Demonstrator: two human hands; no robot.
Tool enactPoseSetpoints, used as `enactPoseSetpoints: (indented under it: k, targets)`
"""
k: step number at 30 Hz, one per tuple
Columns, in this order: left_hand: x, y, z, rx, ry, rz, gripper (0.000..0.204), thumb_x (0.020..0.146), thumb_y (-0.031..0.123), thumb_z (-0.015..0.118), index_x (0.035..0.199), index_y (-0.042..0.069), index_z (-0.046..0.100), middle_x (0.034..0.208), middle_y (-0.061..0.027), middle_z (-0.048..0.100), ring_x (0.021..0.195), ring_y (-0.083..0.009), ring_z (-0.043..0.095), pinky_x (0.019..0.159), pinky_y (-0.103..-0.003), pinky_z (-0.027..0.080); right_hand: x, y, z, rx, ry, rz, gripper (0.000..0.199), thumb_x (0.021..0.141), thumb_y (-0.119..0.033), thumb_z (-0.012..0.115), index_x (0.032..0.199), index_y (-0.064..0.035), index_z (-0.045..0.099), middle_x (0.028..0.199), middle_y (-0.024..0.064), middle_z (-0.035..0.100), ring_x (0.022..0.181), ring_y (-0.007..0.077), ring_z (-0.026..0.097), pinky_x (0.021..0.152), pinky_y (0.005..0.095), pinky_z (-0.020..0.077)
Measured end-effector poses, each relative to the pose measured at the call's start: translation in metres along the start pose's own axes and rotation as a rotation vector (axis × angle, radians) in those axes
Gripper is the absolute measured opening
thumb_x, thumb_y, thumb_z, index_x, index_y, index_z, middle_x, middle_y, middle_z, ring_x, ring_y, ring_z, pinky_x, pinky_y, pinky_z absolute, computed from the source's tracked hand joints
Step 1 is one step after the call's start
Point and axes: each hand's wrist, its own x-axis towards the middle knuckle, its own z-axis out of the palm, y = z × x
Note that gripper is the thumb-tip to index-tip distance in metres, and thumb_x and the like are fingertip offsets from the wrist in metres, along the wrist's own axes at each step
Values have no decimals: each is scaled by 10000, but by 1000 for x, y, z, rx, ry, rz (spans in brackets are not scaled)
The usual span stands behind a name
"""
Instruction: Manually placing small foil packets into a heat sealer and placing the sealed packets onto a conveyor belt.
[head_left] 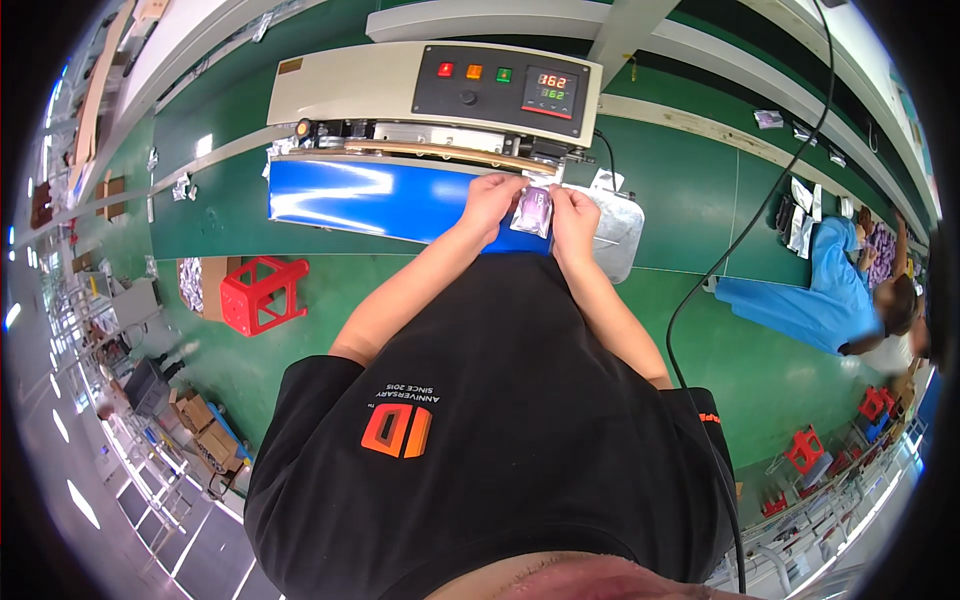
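Note:
Between my two hands is a small silvery pouch (532, 211) with a purple printed front, its top edge up against the right end of a sealing machine (350, 85). My left hand (491, 205) pinches the pouch's upper left corner. On the other side my right hand (575, 222) grips its upper right edge, fingers closed. The machine has a beige housing, a dark control panel (500, 92) with coloured buttons and a lit display, and a brown belt (440, 153) along its front. Below the belt lies a shiny blue surface (370, 198). My fingertips partly hide the pouch's top.
A silver metal plate (622, 235) sits right of my right hand. A black cable (745, 235) hangs down at the right. On the green table (680, 190) lie silvery pouches (800, 215) near a co-worker in blue (835, 285). A red stool (262, 294) stands at the left.

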Motion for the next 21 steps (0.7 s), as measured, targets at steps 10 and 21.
enactPoseSetpoints:
  k: [10, 21]
  targets:
    - [-16, 21, -72, 1, 116, 122, 143, 875, 118, 658, 875, -24, 683, 744, -46, 657, 645, -95, 592, 579, -236, 474, -11, -1, 33, -51, -226, 133, 241, 918, -193, 626, 814, 23, 649, 689, 78, 646, 563, 117, 588, 518, 227, 460]
    - [-89, -12, -128, 191, 323, 471, 112, 893, 99, 639, 925, 0, 681, 799, 2, 643, 724, -47, 550, 667, -204, 451, 18, -27, -90, -764, 160, -612, 222, 852, -131, 644, 676, -1, 606, 566, 80, 574, 520, 158, 551, 506, 313, 436]
